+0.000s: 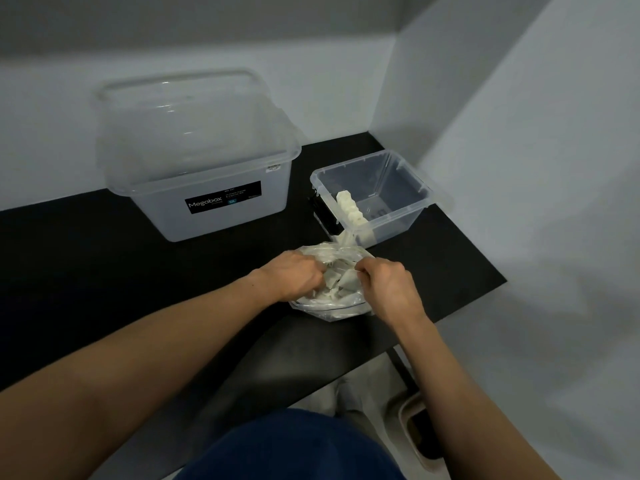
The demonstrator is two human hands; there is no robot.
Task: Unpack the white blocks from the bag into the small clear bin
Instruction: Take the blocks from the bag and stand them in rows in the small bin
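The step in hand looks like opening up the crumpled clear plastic bag (329, 304) to get at its contents. It sits near the front edge of the black table surface (104, 271), towards the right corner. The left hand (294, 275) and right hand (384, 282) each grip the plastic at the bag's mouth with curled fingers, pulling it apart. Whether the left fingers also hold a block cannot be told. Inside lie jumbled white blocks (341, 282), angular, matte and pale, bunched against the film. The small clear plastic bin (426, 195) stands just behind the bag by the right edge, with one knobbly white strip of blocks (349, 207) leaning on its near wall. Next, one hand likely needs to pinch a block and lift it over that rim. A large clear plastic storage box with a black label (207, 202) stands at the back left.
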